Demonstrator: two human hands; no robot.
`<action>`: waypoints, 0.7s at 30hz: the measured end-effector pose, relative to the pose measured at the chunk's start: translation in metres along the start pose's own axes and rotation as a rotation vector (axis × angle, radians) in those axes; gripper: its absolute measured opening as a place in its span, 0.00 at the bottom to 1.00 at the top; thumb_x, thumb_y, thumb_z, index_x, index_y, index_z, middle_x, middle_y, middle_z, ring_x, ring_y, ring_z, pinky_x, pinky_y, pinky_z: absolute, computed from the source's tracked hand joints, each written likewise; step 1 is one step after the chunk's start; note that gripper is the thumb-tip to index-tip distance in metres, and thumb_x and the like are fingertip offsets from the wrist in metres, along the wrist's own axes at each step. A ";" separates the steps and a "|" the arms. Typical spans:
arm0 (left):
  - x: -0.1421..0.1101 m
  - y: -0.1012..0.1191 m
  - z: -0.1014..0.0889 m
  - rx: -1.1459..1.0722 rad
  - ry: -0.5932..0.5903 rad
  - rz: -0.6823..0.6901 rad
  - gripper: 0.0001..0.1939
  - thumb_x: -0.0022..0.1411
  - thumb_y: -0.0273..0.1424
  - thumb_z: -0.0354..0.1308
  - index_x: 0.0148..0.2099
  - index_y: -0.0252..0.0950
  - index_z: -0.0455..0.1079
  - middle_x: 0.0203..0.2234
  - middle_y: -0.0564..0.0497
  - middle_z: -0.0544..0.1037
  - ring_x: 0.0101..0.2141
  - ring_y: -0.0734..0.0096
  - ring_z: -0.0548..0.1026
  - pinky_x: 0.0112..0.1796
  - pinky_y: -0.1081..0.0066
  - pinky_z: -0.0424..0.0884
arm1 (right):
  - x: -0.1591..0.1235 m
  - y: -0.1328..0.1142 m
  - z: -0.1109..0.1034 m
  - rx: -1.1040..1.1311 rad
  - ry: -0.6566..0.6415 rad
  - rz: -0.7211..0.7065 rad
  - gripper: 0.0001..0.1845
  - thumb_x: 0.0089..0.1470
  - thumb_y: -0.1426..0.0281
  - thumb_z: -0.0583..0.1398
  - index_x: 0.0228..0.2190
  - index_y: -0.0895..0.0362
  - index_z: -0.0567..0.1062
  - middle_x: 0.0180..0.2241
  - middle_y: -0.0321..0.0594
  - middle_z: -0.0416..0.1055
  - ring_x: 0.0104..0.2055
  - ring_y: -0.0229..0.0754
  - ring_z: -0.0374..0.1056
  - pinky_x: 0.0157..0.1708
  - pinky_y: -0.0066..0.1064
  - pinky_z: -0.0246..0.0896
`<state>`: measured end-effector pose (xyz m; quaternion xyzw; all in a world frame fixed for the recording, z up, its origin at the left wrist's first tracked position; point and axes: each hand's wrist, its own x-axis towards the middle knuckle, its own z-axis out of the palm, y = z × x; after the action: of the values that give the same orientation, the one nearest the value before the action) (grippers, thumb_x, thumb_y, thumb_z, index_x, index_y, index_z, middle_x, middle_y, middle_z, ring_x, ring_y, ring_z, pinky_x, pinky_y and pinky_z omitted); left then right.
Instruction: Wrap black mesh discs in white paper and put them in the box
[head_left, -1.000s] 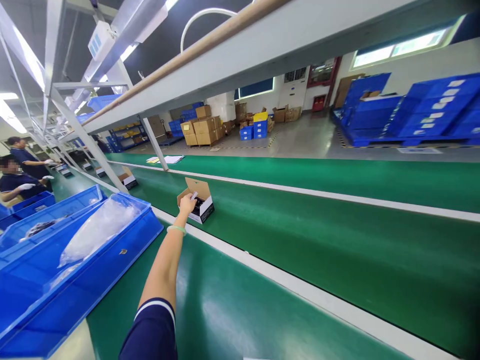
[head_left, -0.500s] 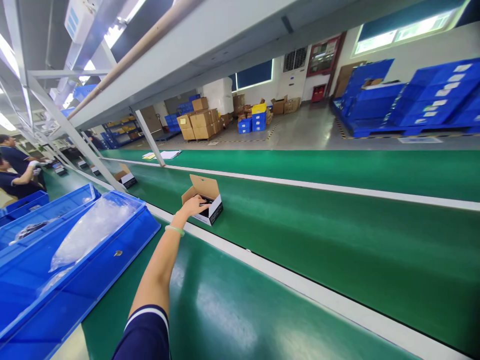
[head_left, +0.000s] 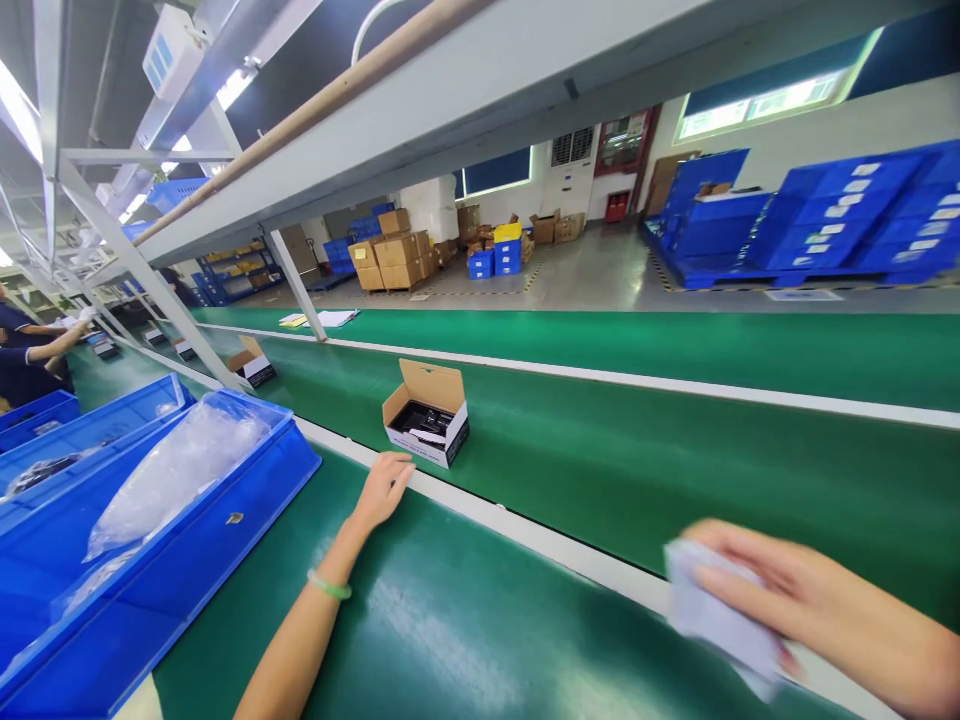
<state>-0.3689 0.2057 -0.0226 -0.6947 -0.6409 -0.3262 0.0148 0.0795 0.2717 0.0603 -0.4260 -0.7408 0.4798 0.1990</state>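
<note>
My left hand [head_left: 384, 490] rests by the white rail, just in front of an open cardboard box [head_left: 427, 452]. Its fingers are loosely bent, with a gap at the thumb and nothing held. The box stands on the green belt with its lid raised; black items [head_left: 424, 418] and a white piece lie inside. At the lower right, my right hand [head_left: 787, 590] grips a white folded paper [head_left: 716, 605] between thumb and fingers. Motion blurs both, so the paper's details cannot be read.
Blue bins [head_left: 277, 460] with clear plastic bags [head_left: 180, 460] stand on the left. More open boxes [head_left: 253, 365] sit farther along the belt [head_left: 675, 460]. A metal post [head_left: 298, 285] and overhead beam [head_left: 450, 100] cross the view. A co-worker's arm [head_left: 56, 345] shows at far left.
My left hand has left the box's inside and drawn back to the rail. The box appears farther right. My right hand has come into view with the white folded paper.
</note>
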 end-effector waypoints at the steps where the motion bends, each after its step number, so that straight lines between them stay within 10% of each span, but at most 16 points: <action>1: -0.010 0.003 0.002 -0.013 -0.010 0.006 0.17 0.70 0.36 0.45 0.42 0.36 0.75 0.44 0.43 0.77 0.46 0.59 0.71 0.50 0.55 0.68 | 0.020 -0.019 0.010 0.039 -0.089 -0.059 0.26 0.54 0.42 0.57 0.30 0.52 0.74 0.24 0.42 0.68 0.22 0.45 0.66 0.18 0.32 0.62; 7: -0.033 0.016 0.016 -0.093 -0.074 0.014 0.12 0.68 0.34 0.51 0.42 0.36 0.75 0.42 0.43 0.76 0.45 0.59 0.71 0.48 0.57 0.69 | 0.174 -0.123 0.095 -0.218 -0.064 -0.224 0.04 0.62 0.73 0.56 0.35 0.58 0.70 0.31 0.39 0.73 0.32 0.42 0.71 0.32 0.26 0.64; 12: -0.031 0.017 0.023 -0.121 -0.127 0.027 0.11 0.67 0.32 0.52 0.42 0.36 0.75 0.41 0.43 0.77 0.44 0.59 0.72 0.47 0.57 0.70 | 0.266 -0.129 0.151 -0.438 0.014 -0.149 0.03 0.64 0.76 0.59 0.37 0.61 0.74 0.37 0.45 0.73 0.42 0.48 0.70 0.39 0.31 0.64; 21: -0.031 0.012 0.027 -0.114 -0.146 0.037 0.11 0.66 0.31 0.52 0.43 0.35 0.75 0.41 0.43 0.76 0.44 0.59 0.71 0.47 0.57 0.70 | 0.273 -0.099 0.180 -0.783 -0.063 -0.216 0.06 0.64 0.74 0.60 0.42 0.64 0.74 0.47 0.51 0.67 0.42 0.50 0.69 0.43 0.40 0.66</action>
<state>-0.3458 0.1877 -0.0538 -0.7280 -0.6079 -0.3102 -0.0653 -0.2427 0.3811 0.0335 -0.3745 -0.9136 0.1508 0.0483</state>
